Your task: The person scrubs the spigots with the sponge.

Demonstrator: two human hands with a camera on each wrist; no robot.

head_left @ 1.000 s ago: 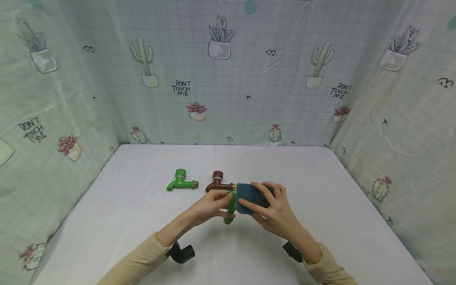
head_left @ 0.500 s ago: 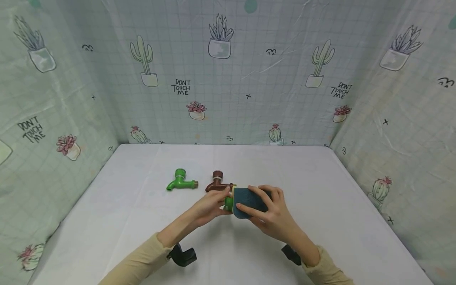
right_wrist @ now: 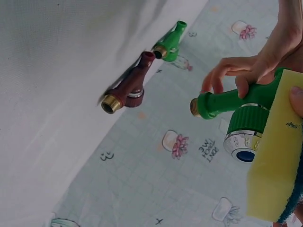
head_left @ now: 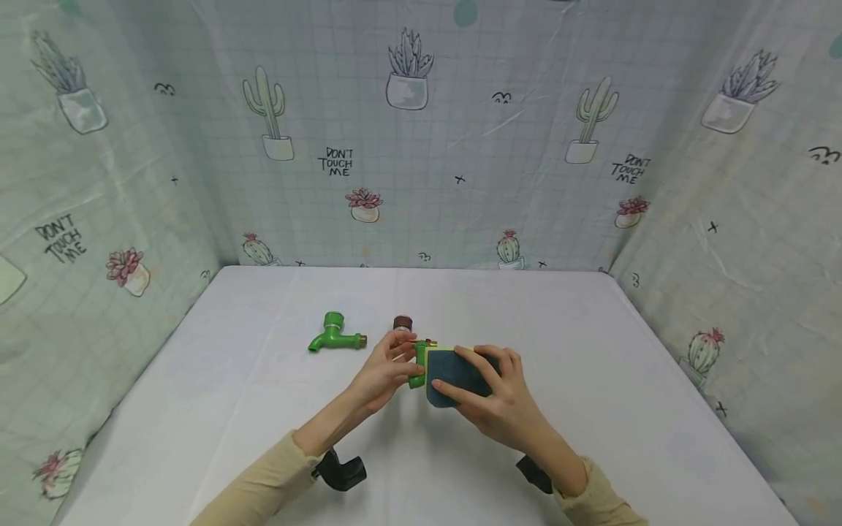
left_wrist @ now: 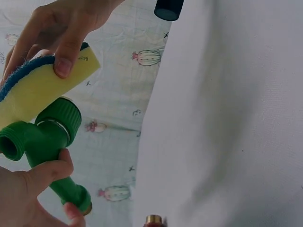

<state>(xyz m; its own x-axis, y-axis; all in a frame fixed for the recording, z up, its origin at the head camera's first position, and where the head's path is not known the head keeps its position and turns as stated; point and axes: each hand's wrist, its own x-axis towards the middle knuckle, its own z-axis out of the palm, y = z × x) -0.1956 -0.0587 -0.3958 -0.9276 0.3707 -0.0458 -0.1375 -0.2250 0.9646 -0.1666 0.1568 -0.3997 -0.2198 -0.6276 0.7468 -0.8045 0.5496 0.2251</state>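
1. Green faucet (right_wrist: 227,101) is up in your left hand (head_left: 384,372), over the white table (head_left: 250,380) — fingers curled round its body, brass-coloured threaded end poking out.
2. Your right hand (head_left: 496,394) has a grip on a sponge (right_wrist: 274,156), yellow side up against the faucet, dark blue scrubby side facing you.
3. Just past your left hand, you've got a brown faucet (right_wrist: 132,82) lying on the table, partly hidden by that hand in the head view.
4. Farther left there's a second green faucet (head_left: 337,340), threaded end pointing toward the brown one.
5. Behind everything — cactus-print cloth (head_left: 526,204) reading "DON'T TOUCH ME".
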